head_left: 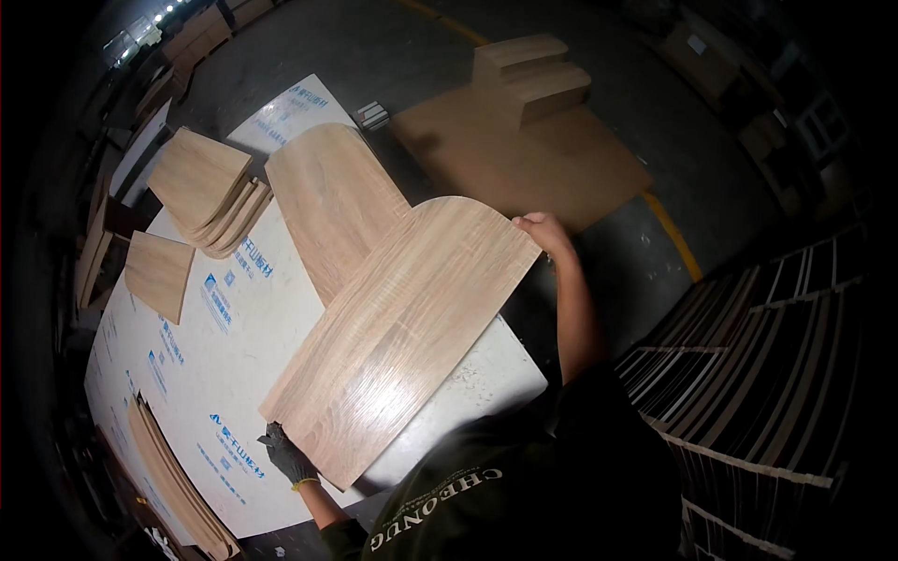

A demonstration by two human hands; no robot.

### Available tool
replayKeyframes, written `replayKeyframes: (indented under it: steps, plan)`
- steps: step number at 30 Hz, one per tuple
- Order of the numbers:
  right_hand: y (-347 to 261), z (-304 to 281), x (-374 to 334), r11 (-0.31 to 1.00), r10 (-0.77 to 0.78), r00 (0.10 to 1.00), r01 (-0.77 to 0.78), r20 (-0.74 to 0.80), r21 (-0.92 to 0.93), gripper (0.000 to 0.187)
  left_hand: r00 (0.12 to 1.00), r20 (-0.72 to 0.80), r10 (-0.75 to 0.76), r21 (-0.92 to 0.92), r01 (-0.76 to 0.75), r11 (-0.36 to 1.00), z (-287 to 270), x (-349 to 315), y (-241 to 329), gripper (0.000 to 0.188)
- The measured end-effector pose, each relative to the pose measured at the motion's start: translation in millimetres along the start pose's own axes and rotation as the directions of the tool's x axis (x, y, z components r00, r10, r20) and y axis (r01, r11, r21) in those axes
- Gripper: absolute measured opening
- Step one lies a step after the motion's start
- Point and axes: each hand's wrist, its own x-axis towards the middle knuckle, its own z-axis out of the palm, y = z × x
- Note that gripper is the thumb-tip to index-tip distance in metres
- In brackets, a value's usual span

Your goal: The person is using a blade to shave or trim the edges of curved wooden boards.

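Observation:
A long wood-grain board (pixel 402 327) with one rounded end lies slantwise in front of me, its near end close to my body. My left hand (pixel 285 455), in a dark grey glove with a yellow cuff, grips its lower left corner. Bare, my right hand (pixel 543 232) is closed on the board's far right edge beside the rounded end. Beneath and beyond it, a second round-ended board (pixel 332 192) is partly covered. Whether the held board touches the one below I cannot tell.
The white-covered table (pixel 290 346) bears a stack of curved-corner boards (pixel 210 192), a single small board (pixel 159 271) and a row of edge-on panels (pixel 178 477). On the floor, a brown sheet (pixel 524 159) carries stacked boards (pixel 533 75). Strip material (pixel 748 355) fills a rack at right.

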Motion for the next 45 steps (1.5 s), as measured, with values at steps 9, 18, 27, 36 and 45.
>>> replayKeyframes:
  steps: [9, 18, 27, 36, 45]
  plan:
    - [-32.0, 6.2, -12.0, 0.928, -0.100, 0.982, 0.032, -0.163, -0.372, 0.039, 0.998, 0.001, -0.066, -0.059, 0.066, 0.996, -0.5, -1.7, 2.1, 0.054]
    - [-19.9, 21.2, 8.5, 0.984, -0.129, 0.983, 0.110, -0.133, -0.139, 0.042, 0.998, -0.016, -0.063, -0.106, 0.061, 0.992, 2.6, 4.7, -9.5, 0.051]
    - [-36.3, 14.4, -5.0, 0.925, 0.011, 1.000, -0.019, -0.024, -0.380, 0.049, 0.990, 0.026, -0.137, -0.146, 0.139, 0.979, -0.1, 3.0, -2.8, 0.047]
    - [-96.5, -64.3, -42.2, 0.954, -0.272, 0.861, 0.184, 0.430, 0.235, 0.032, 0.861, 0.498, -0.097, -0.237, 0.243, 0.940, -46.0, 23.8, 13.9, 0.064]
    - [-110.9, -58.1, -43.3, 0.817, -0.538, 0.786, 0.575, 0.303, -0.041, 0.024, 0.778, 0.614, -0.132, -0.351, 0.419, 0.837, -76.9, 44.2, 59.8, 0.038]
